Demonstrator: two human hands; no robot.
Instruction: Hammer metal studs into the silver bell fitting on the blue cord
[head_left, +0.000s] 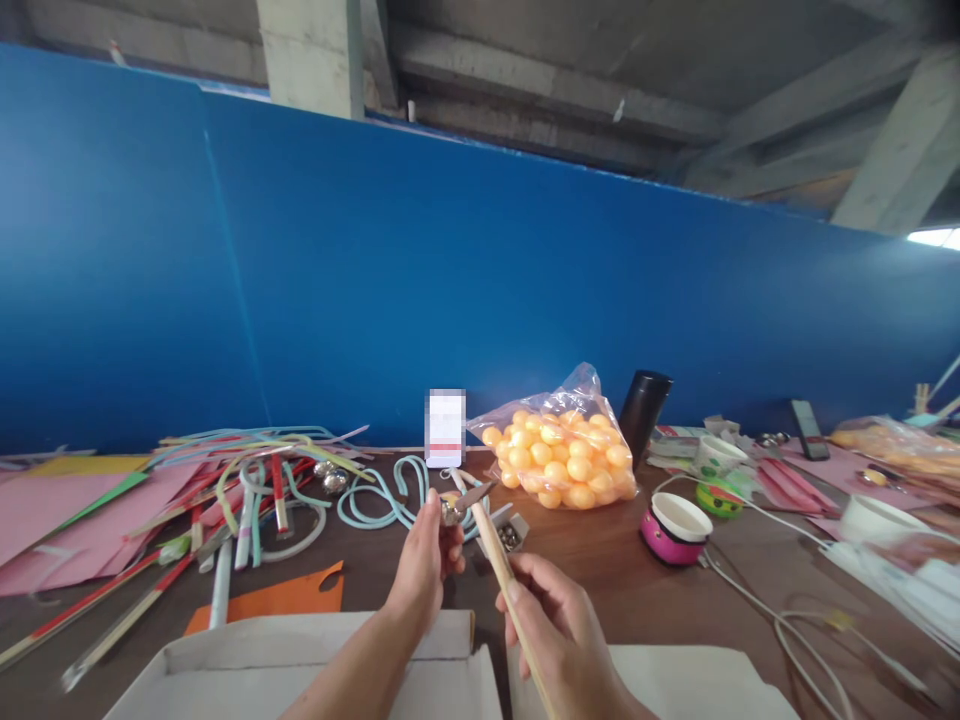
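While right fingers (pixel 553 580) around stick (pixel 495 556) (left fingers (pixel 430 515) around metal (pixel 451 509)), orange balls (pixel 553 453) in bag (pixel 584 388)

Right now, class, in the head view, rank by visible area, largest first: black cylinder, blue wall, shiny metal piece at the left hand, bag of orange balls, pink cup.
1. Blue wall
2. Bag of orange balls
3. Pink cup and black cylinder: too close to rank
4. Shiny metal piece at the left hand
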